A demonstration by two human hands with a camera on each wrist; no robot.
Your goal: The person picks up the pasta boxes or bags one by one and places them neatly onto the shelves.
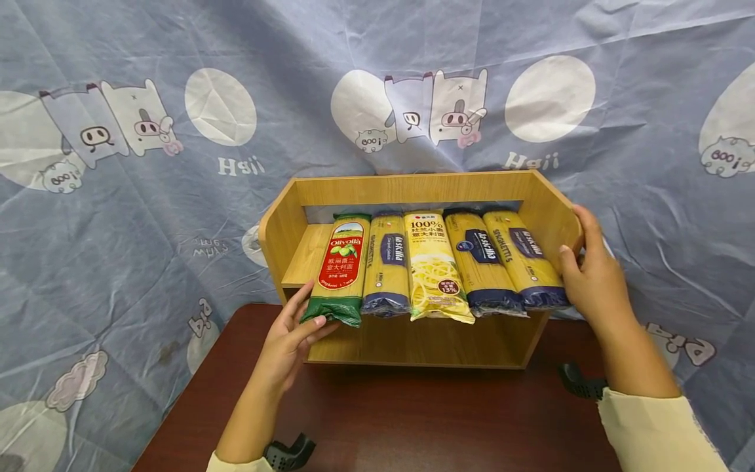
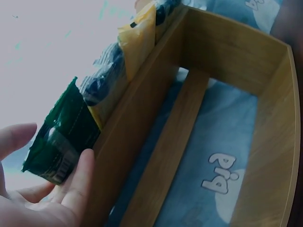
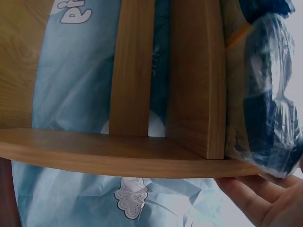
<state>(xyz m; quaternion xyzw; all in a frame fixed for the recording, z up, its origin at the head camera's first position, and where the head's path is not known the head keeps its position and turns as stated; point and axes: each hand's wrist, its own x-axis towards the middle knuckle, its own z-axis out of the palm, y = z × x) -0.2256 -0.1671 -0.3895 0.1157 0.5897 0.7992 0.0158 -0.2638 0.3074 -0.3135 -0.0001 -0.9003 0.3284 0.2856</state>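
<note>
On the upper tier of a small wooden shelf (image 1: 413, 188), several spaghetti packs lie side by side, their ends jutting past the front edge. At the far left is a green-ended pack with a red label (image 1: 342, 262). My left hand (image 1: 289, 341) holds its lower end, thumb at the top and fingers along the side and underneath; the left wrist view shows that green end (image 2: 61, 137) between thumb and fingers. My right hand (image 1: 596, 275) grips the shelf's right side panel (image 1: 548, 213), beside the rightmost blue-ended pack (image 1: 525, 255). Its fingers pass behind the panel.
Between the end packs lie a yellow pack with a noodle picture (image 1: 436, 269) and two blue-ended packs, one either side. Below is the shelf's lower tier (image 1: 413, 341). The shelf stands on a dark red table (image 1: 425, 419), before a patterned blue cloth (image 1: 295, 78).
</note>
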